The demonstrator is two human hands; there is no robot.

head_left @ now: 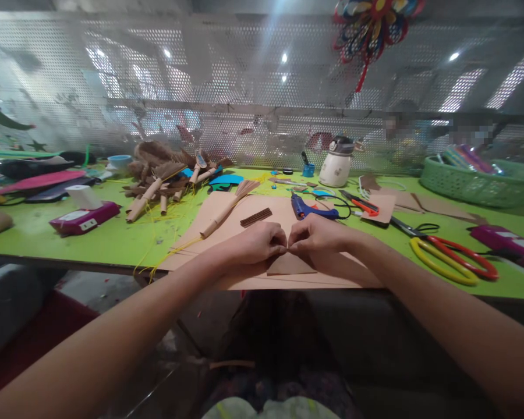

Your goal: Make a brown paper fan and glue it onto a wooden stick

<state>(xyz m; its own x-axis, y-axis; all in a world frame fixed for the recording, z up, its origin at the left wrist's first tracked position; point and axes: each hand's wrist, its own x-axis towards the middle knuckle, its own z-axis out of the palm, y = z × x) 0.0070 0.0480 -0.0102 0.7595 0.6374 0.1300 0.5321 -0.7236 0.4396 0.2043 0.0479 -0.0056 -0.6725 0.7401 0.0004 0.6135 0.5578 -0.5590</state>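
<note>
My left hand (264,240) and my right hand (312,235) meet fingertip to fingertip over a large tan sheet (213,206) at the table's front edge. Both are closed in a pinch on the upper part of a small triangular piece of brown paper (291,266), whose wide lower edge faces me. Fingers cover its tip. Just beyond my left hand lies a small brown pleated strip (256,217). A blue glue gun (310,208) rests beyond my right hand. To the left, a rolled brown paper stick (222,215) with a fringed end lies across the sheet.
Scissors with yellow and red handles (449,256) lie right, near an orange cutter (367,203). A bottle (336,163) and green basket (475,180) stand behind. Brown paper bundles (161,174) and a purple power strip (84,217) occupy the left of the green table (39,238).
</note>
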